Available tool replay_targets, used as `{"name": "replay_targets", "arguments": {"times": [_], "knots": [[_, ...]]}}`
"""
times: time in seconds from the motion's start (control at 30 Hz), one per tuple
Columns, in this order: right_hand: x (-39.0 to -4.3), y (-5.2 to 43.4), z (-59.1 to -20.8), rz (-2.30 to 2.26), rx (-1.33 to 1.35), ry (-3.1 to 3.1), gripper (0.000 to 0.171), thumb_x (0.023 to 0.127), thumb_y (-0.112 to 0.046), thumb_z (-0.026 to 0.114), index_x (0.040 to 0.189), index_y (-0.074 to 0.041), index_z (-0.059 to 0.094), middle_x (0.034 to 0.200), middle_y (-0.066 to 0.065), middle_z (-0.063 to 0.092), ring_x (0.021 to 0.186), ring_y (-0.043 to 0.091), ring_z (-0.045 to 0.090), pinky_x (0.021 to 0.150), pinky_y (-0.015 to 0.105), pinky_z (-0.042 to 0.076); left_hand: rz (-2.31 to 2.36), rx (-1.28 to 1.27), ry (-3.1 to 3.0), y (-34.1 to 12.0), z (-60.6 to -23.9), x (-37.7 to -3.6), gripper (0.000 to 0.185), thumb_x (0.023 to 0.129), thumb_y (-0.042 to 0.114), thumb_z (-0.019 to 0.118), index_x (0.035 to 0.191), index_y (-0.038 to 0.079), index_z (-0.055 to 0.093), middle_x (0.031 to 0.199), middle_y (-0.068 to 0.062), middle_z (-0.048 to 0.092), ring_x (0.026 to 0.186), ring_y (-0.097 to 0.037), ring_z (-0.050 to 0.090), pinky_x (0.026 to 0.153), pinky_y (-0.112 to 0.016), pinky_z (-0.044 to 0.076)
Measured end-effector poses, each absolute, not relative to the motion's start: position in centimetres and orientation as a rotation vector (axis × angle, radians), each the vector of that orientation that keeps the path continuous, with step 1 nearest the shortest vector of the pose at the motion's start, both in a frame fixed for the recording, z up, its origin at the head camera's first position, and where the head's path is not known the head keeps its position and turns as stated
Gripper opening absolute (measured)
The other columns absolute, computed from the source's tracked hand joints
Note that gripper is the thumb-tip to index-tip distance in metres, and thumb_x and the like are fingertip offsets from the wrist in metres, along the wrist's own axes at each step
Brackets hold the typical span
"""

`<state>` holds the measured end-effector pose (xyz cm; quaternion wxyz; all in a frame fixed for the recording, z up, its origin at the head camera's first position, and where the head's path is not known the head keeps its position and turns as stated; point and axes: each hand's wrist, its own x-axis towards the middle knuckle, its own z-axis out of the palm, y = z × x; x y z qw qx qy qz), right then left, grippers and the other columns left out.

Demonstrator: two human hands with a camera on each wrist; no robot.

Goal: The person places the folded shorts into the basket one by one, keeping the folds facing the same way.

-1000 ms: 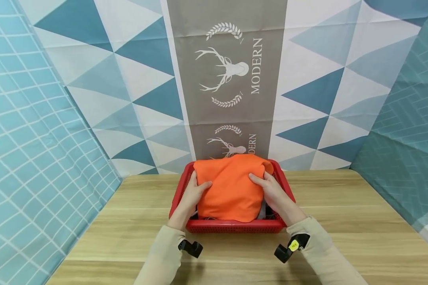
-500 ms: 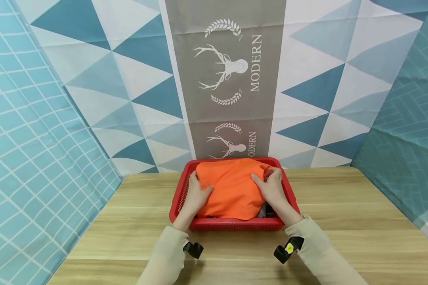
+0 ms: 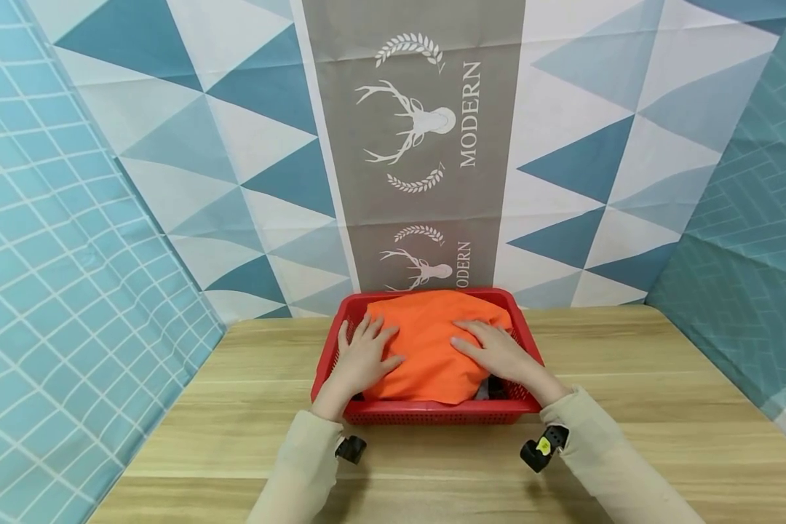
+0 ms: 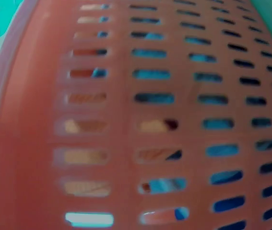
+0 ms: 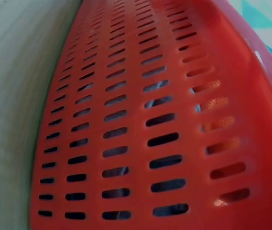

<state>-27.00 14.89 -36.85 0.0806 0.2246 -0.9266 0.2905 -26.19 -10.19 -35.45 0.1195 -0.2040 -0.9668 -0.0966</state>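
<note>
An orange cloth (image 3: 426, 364) lies spread over the contents of a red plastic basket (image 3: 432, 416) in the head view. On the cloth's left side rests my left hand (image 3: 362, 356), fingers spread and fairly straight. My right hand (image 3: 494, 353) lies on the cloth's right part with its fingers extended. Dark and grey items (image 3: 491, 389) peek out under the cloth at the front right corner. Both wrist views are filled by the slotted basket wall (image 4: 121, 139), and the right wrist view shows the same red slotted side (image 5: 131, 110); the hands are hidden there.
The basket stands on a wooden table (image 3: 236, 407), close to a patterned backdrop (image 3: 419, 145) of triangles and deer prints. Blue tiled sheeting (image 3: 72, 255) borders the left, and green sheeting (image 3: 740, 291) the right.
Both hands have let go of the cloth's side edges and now lie flatter on top of it. The cloth sits lower in the basket, and its right corner has spread outward.
</note>
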Motion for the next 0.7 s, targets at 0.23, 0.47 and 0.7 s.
{"name": "replay_targets", "arguments": {"times": [0.23, 0.47, 0.7], "knots": [[-26.98, 15.12, -37.61, 0.853, 0.743, -2.883, 0.056, 0.092, -0.044, 0.044, 0.135, -0.008, 0.043, 0.136, 0.016, 0.044, 0.127, 0.039, 0.034, 0.103, 0.056, 0.025, -0.235, -0.647, -2.984, -10.17, -35.42, -26.20, 0.073, 0.076, 0.056, 0.062, 0.134, 0.015, 0.045, 0.138, -0.014, 0.042, 0.132, -0.034, 0.027, 0.107, -0.058, 0.006], [-26.92, 14.81, -37.88, 0.736, 0.814, -2.927, 0.056, 0.092, -0.041, 0.046, 0.135, -0.005, 0.043, 0.135, 0.019, 0.044, 0.127, 0.040, 0.034, 0.103, 0.055, 0.027, -0.249, -0.666, -3.006, -10.37, -35.73, -26.26, 0.074, 0.074, 0.054, 0.066, 0.133, 0.014, 0.045, 0.134, -0.010, 0.046, 0.127, -0.034, 0.033, 0.106, -0.057, 0.010], [-26.81, 14.75, -37.89, 0.713, 0.777, -2.921, 0.056, 0.092, -0.042, 0.047, 0.135, -0.006, 0.043, 0.136, 0.021, 0.042, 0.127, 0.040, 0.035, 0.103, 0.055, 0.026, -0.319, -0.668, -3.025, -10.67, -35.90, -26.24, 0.072, 0.076, 0.052, 0.065, 0.134, 0.015, 0.044, 0.137, -0.012, 0.044, 0.128, -0.038, 0.030, 0.106, -0.059, 0.006]]}}
